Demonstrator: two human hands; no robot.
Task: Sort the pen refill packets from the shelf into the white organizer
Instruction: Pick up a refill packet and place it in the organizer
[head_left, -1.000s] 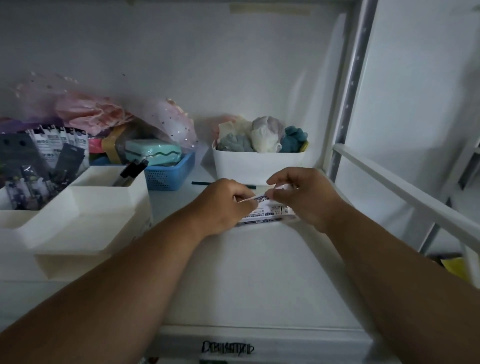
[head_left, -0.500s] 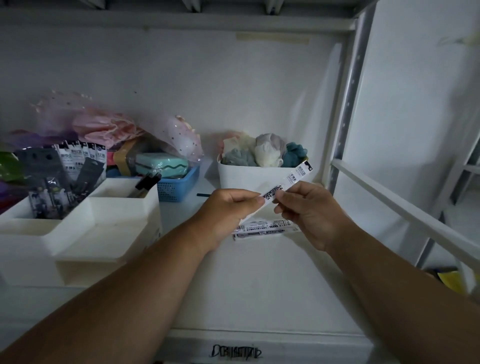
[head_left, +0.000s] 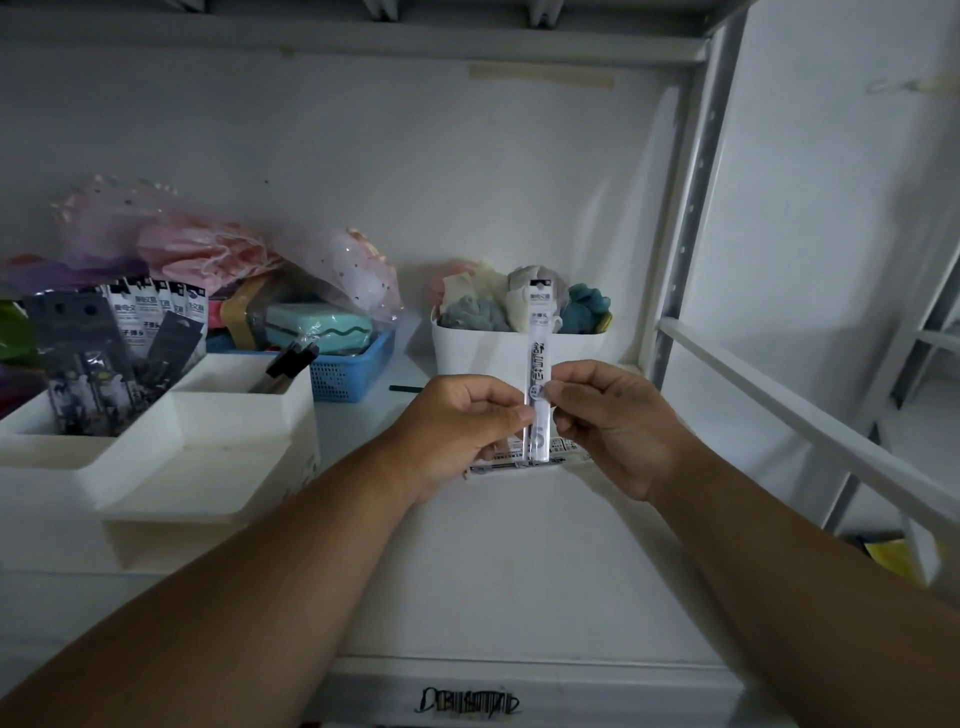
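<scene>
**Refill packet upright in both hands, organizer to the left**

We hold one pen refill packet (head_left: 538, 364) upright above the shelf (head_left: 519, 561), pinched from both sides. Left hand (head_left: 462, 421): fingers curled, thumb and forefinger tips nipping the packet's left edge. Right hand (head_left: 608, 415): same pinch on the right edge, remaining fingers loosely folded. The packet stands near vertical, header card at top, in front of the white tub (head_left: 478, 345) of fabric scrunchies

More refill packets (head_left: 563, 448) lie flat on the shelf just below and behind our hands, partly hidden by them; how many we cannot tell

White organizer (head_left: 234, 415) sits at left, well apart from the held packet. Its rear-left compartment already holds upright packets (head_left: 150, 317) with matching headers; the front compartment looks bare from here, and a dark pen-like object (head_left: 291, 358) leans in the rear-right one

Judgement on the step in hand: the packet seems to be being checked or oriented before transfer. To do it well we would:
- release one hand, so the other carries the packet alone by its lower half
- keep the header uppermost to match the filed row
- lower it in beside the matching packets, not atop the dark cards in front of them
- avoid knocking the leaning pen-like object on the way across
</scene>
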